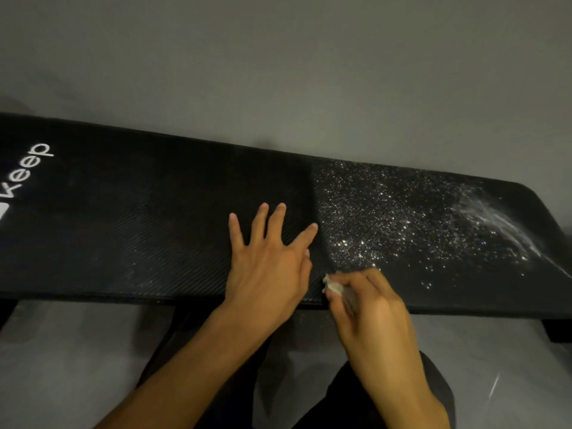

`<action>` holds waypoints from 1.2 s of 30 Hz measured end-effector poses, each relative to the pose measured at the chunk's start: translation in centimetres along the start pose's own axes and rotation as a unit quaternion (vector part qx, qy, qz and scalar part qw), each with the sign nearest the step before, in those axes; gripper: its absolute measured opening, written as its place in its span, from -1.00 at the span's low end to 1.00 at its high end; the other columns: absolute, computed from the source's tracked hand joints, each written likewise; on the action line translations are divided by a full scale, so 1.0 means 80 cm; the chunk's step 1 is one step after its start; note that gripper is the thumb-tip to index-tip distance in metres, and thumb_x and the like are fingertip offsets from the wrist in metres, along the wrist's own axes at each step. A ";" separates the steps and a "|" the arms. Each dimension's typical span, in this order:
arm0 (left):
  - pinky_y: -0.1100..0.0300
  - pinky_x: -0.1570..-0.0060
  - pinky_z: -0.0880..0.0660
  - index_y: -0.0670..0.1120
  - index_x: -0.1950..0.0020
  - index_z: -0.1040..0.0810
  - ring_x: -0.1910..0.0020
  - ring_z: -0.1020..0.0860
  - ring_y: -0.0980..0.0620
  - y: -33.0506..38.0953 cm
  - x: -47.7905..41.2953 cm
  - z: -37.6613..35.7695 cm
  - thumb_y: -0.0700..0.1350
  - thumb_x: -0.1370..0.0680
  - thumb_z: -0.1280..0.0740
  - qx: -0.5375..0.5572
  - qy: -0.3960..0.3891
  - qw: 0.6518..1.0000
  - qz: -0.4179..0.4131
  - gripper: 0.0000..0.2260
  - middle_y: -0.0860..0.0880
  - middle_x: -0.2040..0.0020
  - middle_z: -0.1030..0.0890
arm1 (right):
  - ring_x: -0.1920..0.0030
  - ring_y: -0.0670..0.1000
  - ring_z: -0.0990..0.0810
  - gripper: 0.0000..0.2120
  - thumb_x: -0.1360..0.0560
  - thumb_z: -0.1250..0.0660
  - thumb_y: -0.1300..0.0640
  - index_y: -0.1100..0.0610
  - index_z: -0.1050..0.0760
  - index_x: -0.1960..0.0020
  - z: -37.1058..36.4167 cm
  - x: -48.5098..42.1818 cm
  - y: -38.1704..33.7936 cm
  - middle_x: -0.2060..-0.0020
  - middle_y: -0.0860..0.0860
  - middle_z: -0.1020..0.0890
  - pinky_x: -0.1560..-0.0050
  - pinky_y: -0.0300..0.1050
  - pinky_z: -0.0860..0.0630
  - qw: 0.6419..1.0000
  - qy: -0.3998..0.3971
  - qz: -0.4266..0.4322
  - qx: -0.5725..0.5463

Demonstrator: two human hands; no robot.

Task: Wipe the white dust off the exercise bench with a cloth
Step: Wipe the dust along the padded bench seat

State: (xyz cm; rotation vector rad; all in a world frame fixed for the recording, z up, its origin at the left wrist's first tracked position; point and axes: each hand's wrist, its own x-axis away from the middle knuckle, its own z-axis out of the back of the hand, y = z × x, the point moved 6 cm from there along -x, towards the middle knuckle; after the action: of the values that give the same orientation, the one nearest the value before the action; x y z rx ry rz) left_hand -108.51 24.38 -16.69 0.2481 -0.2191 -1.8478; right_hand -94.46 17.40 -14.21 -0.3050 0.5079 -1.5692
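A long black exercise bench point(130, 218) with a white "Keep" logo at its left end lies across the view. White dust point(387, 218) speckles its right section, with a denser smear near the right end. My left hand point(269, 258) rests flat on the bench just left of the seam, fingers spread. My right hand point(368, 301) sits at the bench's near edge, right of the seam, shut on a small crumpled white cloth point(332, 284). Most of the cloth is hidden inside the fingers.
A grey floor point(278, 72) lies beyond the bench and below it. Black bench feet show at the near left point(7, 308) and near right point(557, 331). My dark-clothed legs point(349, 397) are at the bottom, under my arms.
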 end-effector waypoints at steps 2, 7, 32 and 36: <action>-0.50 -0.50 0.06 0.25 -0.60 -0.23 -0.65 -0.05 -0.25 0.002 -0.005 -0.004 0.14 -0.65 0.07 -0.011 0.001 1.000 0.002 -0.51 -0.17 -0.66 -0.15 | 0.16 0.08 -0.64 -0.80 -0.55 -0.30 -0.04 -0.03 -0.59 -0.12 0.004 -0.020 0.007 0.02 -0.06 -0.51 0.19 0.12 -0.60 0.999 0.027 -0.020 0.027; -0.50 -0.49 0.05 0.26 -0.60 -0.23 -0.65 -0.06 -0.22 -0.002 -0.003 -0.006 0.17 -0.65 0.09 -0.006 0.004 1.000 -0.009 -0.50 -0.15 -0.66 -0.17 | 0.12 0.02 -0.64 -0.83 -0.57 -0.30 -0.03 -0.09 -0.55 -0.14 -0.008 -0.008 -0.005 -0.02 -0.12 -0.51 0.16 0.12 -0.61 0.999 -0.032 0.025 -0.006; -0.49 -0.50 0.04 0.25 -0.58 -0.27 -0.64 -0.11 -0.23 0.002 -0.003 -0.007 0.15 -0.66 0.04 -0.011 0.018 1.000 0.002 -0.52 -0.16 -0.64 -0.22 | 0.09 0.09 -0.64 -0.80 -0.57 -0.30 -0.07 -0.06 -0.57 -0.14 0.006 -0.037 0.007 -0.01 -0.07 -0.55 0.15 0.11 -0.60 1.000 -0.009 -0.002 0.021; -0.48 -0.50 0.06 0.25 -0.59 -0.25 -0.65 -0.09 -0.22 0.002 -0.002 -0.006 0.16 -0.65 0.05 -0.008 0.020 1.000 0.004 -0.52 -0.15 -0.65 -0.20 | -0.03 0.17 -0.62 -0.71 -0.59 -0.33 -0.01 0.01 -0.46 -0.28 0.006 -0.082 0.009 -0.12 0.04 -0.57 0.07 0.06 -0.55 0.997 0.032 -0.031 0.057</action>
State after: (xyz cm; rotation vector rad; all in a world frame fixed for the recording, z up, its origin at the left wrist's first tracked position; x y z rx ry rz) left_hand -108.18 24.47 -17.09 0.2723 -0.1765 -1.8348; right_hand -93.11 23.86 -13.43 -0.1852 0.4601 -1.6658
